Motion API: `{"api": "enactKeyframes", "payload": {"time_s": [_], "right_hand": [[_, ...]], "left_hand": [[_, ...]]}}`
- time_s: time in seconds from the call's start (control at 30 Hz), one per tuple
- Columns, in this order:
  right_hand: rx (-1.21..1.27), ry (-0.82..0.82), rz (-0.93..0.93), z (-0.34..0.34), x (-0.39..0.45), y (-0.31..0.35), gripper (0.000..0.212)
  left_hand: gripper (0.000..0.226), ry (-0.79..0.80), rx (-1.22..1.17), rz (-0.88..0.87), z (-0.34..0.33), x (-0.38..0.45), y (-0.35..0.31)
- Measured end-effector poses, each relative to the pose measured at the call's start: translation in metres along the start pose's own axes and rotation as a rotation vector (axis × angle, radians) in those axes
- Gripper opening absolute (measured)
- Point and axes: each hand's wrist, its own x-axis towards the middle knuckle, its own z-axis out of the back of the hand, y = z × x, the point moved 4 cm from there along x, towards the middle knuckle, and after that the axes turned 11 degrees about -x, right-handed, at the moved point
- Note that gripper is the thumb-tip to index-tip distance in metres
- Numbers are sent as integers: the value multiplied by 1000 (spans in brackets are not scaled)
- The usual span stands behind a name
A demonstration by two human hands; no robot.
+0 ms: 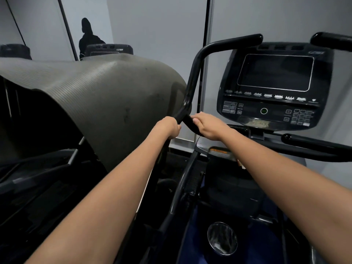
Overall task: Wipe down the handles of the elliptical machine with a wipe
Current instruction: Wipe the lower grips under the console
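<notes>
Far left, a grey ribbed mat [91,96] is draped over the neighbouring machine, its edge just beside the left handle [192,86] of the elliptical. The left hand [168,127] is curled round the lower bend of that handle, and the right hand [206,126] is wrapped round the same bar just to its right, thumb on top. I cannot see a wipe in either hand; if there is one, the fingers hide it. To do this stretch well, I would say one hand should steady the bar while the other slides up along the curve, turning round it to reach the underside. To the right, the console [274,86] sits dark, and the right handle [331,40] looks untouched. Lower down, a round cup holder [222,238] holds nothing I can make out.
</notes>
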Motion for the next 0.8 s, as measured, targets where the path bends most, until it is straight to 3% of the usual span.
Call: {"api": "enactKeyframes", "payload": {"time_s": [0.13, 0.3, 0.4, 0.47, 0.63, 0.73, 0.8], "right_hand": [[-12, 15, -62, 2, -8, -17, 44], [-88, 3, -99, -4, -16, -38, 48], [-105, -2, -112, -11, -16, -52, 50], [-132, -16, -109, -14, -16, -58, 49], [-214, -52, -84, -20, -14, -66, 48], [-227, -59, -96, -21, -12, -72, 47], [-231, -54, -110, -21, -11, -76, 46]], "left_hand": [[50, 44, -273, -53, 5, 5, 9], [60, 199, -866, 75, 1, -10, 32], [57, 220, -976, 62, -9, -20, 43], [53, 54, -788, -32, -14, -23, 43], [34, -418, -34, -123, -30, -36, 18], [26, -505, 284, -157, -28, -29, 5], [32, -439, 345, -141, -23, -21, -3]]}}
